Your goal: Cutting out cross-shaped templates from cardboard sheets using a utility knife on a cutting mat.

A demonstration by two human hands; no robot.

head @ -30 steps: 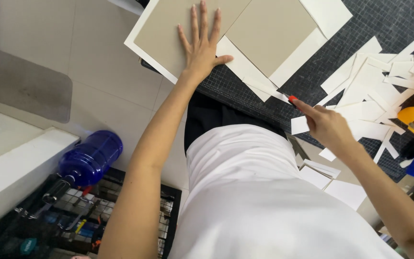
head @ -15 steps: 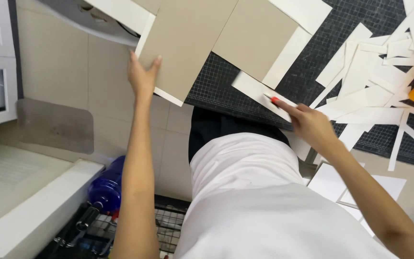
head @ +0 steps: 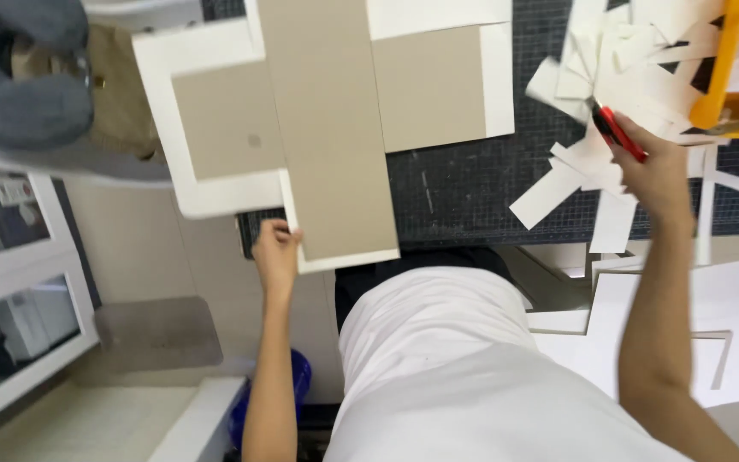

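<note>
My left hand grips the near left corner of a long grey-brown cardboard strip backed with white paper. The strip lies lengthwise over other grey boards on white sheets on a dark cutting mat. My right hand is closed around a red utility knife, its tip pointing up-left into a heap of white paper offcuts at the mat's right side.
A yellow tool lies at the top right. Large white cut sheets lie at the lower right. A blue jug stands on the floor below. A grey cloth and a tan bag sit at the top left.
My left hand slid from flat on top of the board to its near left corner and took hold. My right hand with the knife moved right, over the paper offcuts. The camera view shifted.
</note>
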